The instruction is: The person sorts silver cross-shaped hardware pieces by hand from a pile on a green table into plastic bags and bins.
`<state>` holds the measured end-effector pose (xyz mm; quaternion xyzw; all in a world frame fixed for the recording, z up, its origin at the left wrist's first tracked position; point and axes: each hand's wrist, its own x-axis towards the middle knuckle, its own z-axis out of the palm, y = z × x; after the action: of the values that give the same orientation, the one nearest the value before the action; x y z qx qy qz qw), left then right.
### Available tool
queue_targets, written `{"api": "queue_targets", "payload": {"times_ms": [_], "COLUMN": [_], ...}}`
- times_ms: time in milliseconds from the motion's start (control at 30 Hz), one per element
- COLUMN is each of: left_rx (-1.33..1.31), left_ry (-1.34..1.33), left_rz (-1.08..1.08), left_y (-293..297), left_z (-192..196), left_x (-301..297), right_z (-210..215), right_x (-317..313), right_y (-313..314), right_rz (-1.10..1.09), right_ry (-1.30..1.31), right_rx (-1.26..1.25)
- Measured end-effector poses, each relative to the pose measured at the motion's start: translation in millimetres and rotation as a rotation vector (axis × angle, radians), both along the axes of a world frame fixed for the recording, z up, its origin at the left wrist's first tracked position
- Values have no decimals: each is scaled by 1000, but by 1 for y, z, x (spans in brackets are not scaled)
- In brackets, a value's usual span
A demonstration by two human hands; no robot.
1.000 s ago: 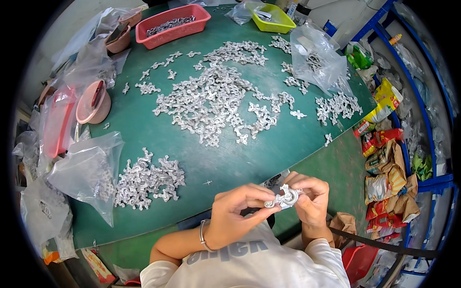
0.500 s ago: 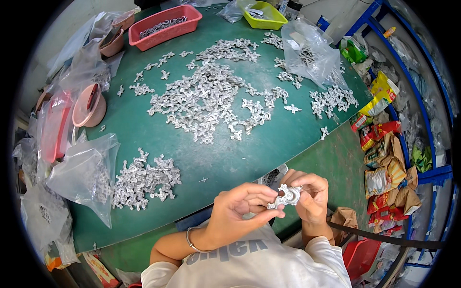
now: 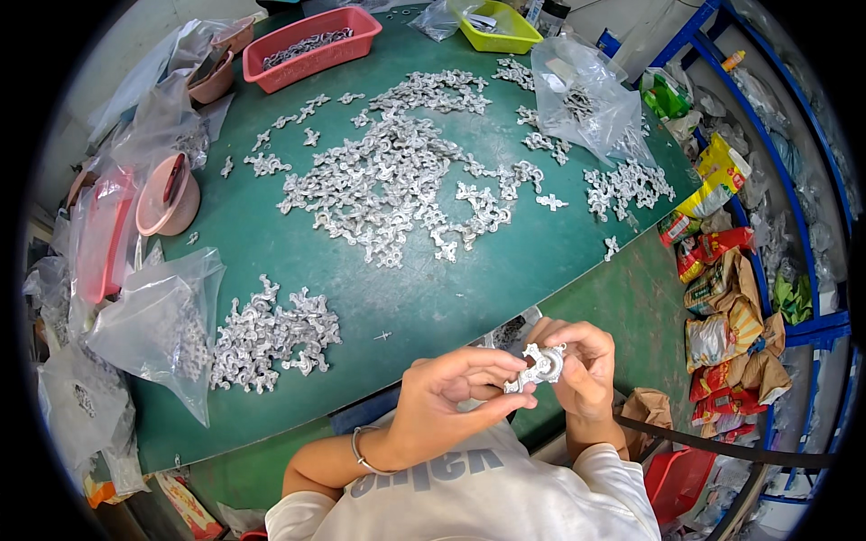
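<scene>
Left hand (image 3: 444, 388), right hand (image 3: 588, 374) pinch silver curved metal piece (image 3: 543, 366); large silver-metal heap (image 3: 388, 176) mid green table (image 3: 406, 302), smaller silver-metal heap (image 3: 262, 343) toward near-left corner; finished share unclear.

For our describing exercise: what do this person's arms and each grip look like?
Short white sleeves; a slim silver-coloured bracelet circles the left wrist. The left grip and right grip are gloveless, with no cables visible.
</scene>
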<state>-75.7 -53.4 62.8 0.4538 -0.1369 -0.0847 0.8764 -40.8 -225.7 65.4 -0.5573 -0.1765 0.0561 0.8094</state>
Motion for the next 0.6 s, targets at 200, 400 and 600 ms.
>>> {"api": "queue_targets", "payload": {"times_ms": [200,400,600], "left_rx": [45,28,31], "left_ry": [36,46,62], "left_rz": [21,35,24], "left_y": [1,1,2], "left_z": [4,3,3], "left_x": [-1,-1,-1], "right_z": [-4,-6,-6], "right_x": [1,0,0], "right_y": [-5,-5,-4], "right_rz": [99,74,35], "right_ry": [35,2,-29], "right_rx": [103,78,41]}}
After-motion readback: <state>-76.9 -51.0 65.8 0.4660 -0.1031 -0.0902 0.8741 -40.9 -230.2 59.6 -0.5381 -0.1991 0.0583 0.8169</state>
